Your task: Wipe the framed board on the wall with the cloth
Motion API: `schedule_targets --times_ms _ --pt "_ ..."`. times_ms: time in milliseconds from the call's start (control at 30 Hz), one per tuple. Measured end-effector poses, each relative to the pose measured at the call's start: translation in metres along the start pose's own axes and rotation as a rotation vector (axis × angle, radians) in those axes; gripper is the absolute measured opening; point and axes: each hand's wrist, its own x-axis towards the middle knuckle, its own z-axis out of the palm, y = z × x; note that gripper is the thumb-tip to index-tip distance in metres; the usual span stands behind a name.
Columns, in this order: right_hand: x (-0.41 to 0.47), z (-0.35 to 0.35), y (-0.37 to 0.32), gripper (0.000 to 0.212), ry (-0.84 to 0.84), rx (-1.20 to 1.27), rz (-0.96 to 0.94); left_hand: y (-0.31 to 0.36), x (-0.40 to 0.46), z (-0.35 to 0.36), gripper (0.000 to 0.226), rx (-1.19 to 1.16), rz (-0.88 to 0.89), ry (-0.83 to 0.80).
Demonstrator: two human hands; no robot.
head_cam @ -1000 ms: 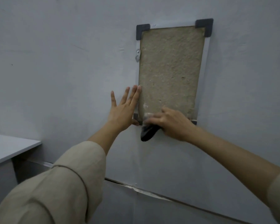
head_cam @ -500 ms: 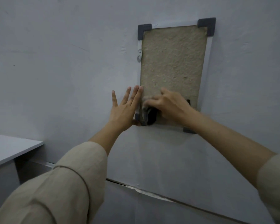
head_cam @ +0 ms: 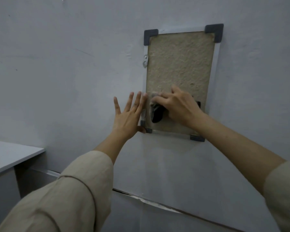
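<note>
Two hands, right hand [head_cam: 179, 106] pressing cloth [head_cam: 156, 113], left hand [head_cam: 129, 114] flat

One framed board [head_cam: 179, 64] hangs on the wall [head_cam: 57, 64]. Four dark corner caps show on its frame: top left [head_cam: 150, 35], top right [head_cam: 215, 30], bottom left [head_cam: 145, 127] and bottom right [head_cam: 197, 137]. One metal bracket [head_cam: 145, 60] sits on the frame's left rail. One dark cloth [head_cam: 156, 113] lies against the board. Two hands are up: the left hand [head_cam: 127, 117] and the right hand [head_cam: 177, 106]. Two beige sleeves show, one [head_cam: 65, 198] per arm [head_cam: 283, 190]. One desk [head_cam: 8, 154] stands at the left.
</note>
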Motion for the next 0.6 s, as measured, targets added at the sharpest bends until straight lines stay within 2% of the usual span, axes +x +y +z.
schedule_targets --times_ms 67,167,233,333,433,600 --pt "-0.015 0.009 -0.016 0.029 -0.026 0.053 -0.081 0.001 0.000 0.000 0.116 -0.011 -0.014 0.001" --pt "-0.036 0.023 -0.035 0.025 -0.168 -0.008 -0.320 0.001 0.001 -0.001 0.116 -0.016 -0.037 0.001" --pt "-0.021 0.019 -0.023 0.019 -0.157 -0.077 -0.295 0.000 0.002 0.001 0.118 -0.017 -0.048 -0.003" --pt "0.004 0.006 -0.007 0.018 -0.002 -0.191 -0.131 0.001 0.001 0.002 0.121 -0.011 -0.052 -0.007" --pt "-0.006 0.012 -0.018 0.022 -0.007 -0.096 -0.083 0.003 0.001 0.001 0.121 -0.008 -0.071 -0.017" --pt "-0.028 0.016 -0.033 0.023 -0.300 -0.101 -0.323 0.004 0.001 0.000 0.122 -0.023 -0.091 -0.025"
